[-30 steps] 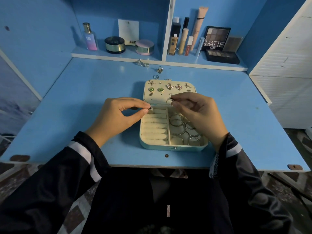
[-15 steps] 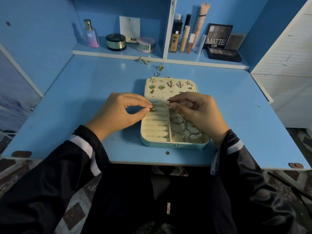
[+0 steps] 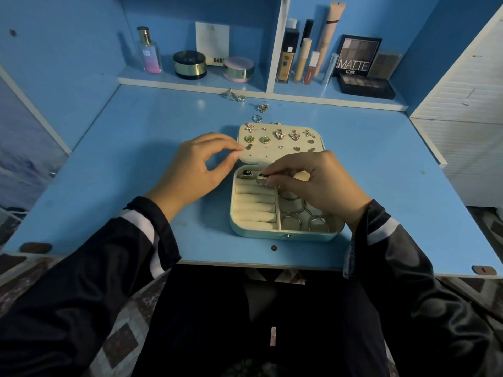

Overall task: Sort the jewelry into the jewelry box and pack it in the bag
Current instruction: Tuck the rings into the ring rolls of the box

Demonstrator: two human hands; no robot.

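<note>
From my feed, the jewelry box (image 3: 283, 235) lies open on the blue worktop (image 3: 130, 164), close to the near edge, with its lid (image 3: 272, 159) folded flat behind it. My right hand (image 3: 321, 183) is grasping a silver ring (image 3: 262, 181) with a dark stone, pinched between thumb and fingertips just over the top row of the cream ring rolls (image 3: 254, 205) in the left half of the box. A second ring (image 3: 247, 174) with a dark stone sits in that top row, just beside the pinched one.

My left hand (image 3: 198, 167) is released: the fingers curve loosely and carry nothing, with forefinger and thumb tips near the left edge of the lid. I cannot tell whether they touch it.

The right half of the box holds several metal hoops (image 3: 317, 223), partly hidden under my right hand. Pinned on the lid are earrings (image 3: 265, 140): a green pair, two winged ones and some small studs.

A few loose pieces (image 3: 261, 107) of jewelry lie on the worktop behind the box, toward the shelf (image 3: 190, 82). On that shelf stand a perfume bottle (image 3: 148, 51), round jars, makeup tubes and an eyeshadow palette (image 3: 356, 57)
</note>
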